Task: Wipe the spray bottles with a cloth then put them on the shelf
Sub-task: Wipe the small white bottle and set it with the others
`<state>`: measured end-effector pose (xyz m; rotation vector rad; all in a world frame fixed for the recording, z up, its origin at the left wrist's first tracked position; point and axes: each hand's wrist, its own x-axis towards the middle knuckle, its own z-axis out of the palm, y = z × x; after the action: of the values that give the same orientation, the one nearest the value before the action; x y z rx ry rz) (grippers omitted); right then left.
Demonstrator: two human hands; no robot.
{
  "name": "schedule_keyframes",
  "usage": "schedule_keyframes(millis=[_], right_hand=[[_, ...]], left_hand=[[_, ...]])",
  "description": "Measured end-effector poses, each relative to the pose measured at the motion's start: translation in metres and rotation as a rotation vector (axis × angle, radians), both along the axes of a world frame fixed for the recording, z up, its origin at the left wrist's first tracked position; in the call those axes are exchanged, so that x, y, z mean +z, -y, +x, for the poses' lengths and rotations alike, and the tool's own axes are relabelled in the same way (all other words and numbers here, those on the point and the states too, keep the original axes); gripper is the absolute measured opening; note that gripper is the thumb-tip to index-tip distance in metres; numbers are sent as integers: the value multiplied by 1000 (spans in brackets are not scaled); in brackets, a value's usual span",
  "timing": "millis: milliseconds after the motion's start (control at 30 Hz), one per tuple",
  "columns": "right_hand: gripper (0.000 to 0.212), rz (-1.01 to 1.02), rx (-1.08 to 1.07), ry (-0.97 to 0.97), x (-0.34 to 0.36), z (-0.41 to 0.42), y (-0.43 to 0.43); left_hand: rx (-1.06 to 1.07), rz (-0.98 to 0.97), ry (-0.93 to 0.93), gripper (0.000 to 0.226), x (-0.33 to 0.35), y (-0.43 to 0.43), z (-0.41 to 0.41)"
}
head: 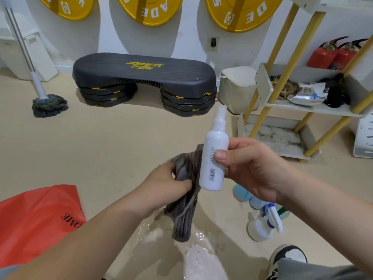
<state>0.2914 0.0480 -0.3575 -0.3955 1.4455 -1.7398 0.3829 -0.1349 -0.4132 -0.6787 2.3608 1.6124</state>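
Observation:
My right hand (252,170) grips a slim white spray bottle (214,156) upright at mid-frame, thumb across its printed label and barcode. Just left of it my left hand (167,184) holds a dark grey cloth (185,199) bunched against the bottle's left side, the cloth's end hanging down. On the floor at lower right lie other spray bottles (264,223), one white with a blue-and-white trigger, partly hidden behind my right forearm. The white shelf with yellow posts (314,110) stands at the right.
A black step platform (143,77) sits ahead by the wall, a mop (48,104) at left, a red bag (38,217) at lower left. Wet patches (197,257) shine on the floor below my hands. My shoe (286,257) is at bottom right. Red extinguishers (333,53) stand behind the shelf.

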Motion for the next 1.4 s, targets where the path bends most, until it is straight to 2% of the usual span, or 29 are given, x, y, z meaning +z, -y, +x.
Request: schedule_keyframes(millis=[100,133,167,233,300,367,433,467,500,567,633,767,833,900,1000,1067,1133,1200,1233,1267,1333,1400], right_hand=[[33,-37,99,21,4,0,-1],[42,-41,138,8,3,0,-1],[54,-40,167,2,3,-1,-1],[70,-34,180,3,3,-3,-3],[69,-27,163,-7,2,-8,-4],[60,-7,137,-8,2,-11,-7],[45,6,148,0,0,-12,-9],[46,9,179,9,-1,-12,-10],[51,11,217,18,-2,-11,-9],[64,27,255,25,-5,-10,-7],[66,58,205,25,-4,-10,-4],[34,107,25,39,-3,-13,-4],[32,163,-21,6,-4,-15,-5],[41,253,-53,-62,-9,-18,-5],[39,364,-121,-100,-13,-18,-6],[28,415,-127,-121,-15,-15,-5],[29,431,-100,-150,-16,-11,-3],[35,416,-66,-161,-17,-3,2],[36,407,-48,-164,-17,0,4],[35,402,-30,-171,-17,3,6],[27,400,-9,-183,-18,5,7],[20,410,-8,-202,-17,4,7]], left_hand=[[-89,6,-250,79,2,1,-2],[-138,21,-297,88,2,1,-3],[-175,37,-338,84,2,0,-4],[-161,60,-373,56,4,-1,-6],[-127,42,-310,34,6,0,-6],[-156,36,-237,25,6,2,-6],[-208,-12,-235,45,6,1,-5],[-234,-33,-234,60,6,-1,-4],[-264,-40,-234,65,7,-3,-3],[-300,-39,-225,45,6,-4,-3],[-279,12,-191,22,7,-2,-4],[-383,166,-26,15,16,7,1],[-412,81,14,21,17,9,4],[-238,66,-79,24,18,7,1],[111,319,-209,24,29,11,-7],[211,473,-237,30,39,10,-6],[273,542,-329,35,40,3,-4],[242,468,-424,33,38,-4,-6],[161,425,-438,27,38,-8,-7],[96,393,-409,22,41,-10,-8],[-47,287,-383,28,35,-4,-8],[-124,118,-474,32,38,-6,-3]])
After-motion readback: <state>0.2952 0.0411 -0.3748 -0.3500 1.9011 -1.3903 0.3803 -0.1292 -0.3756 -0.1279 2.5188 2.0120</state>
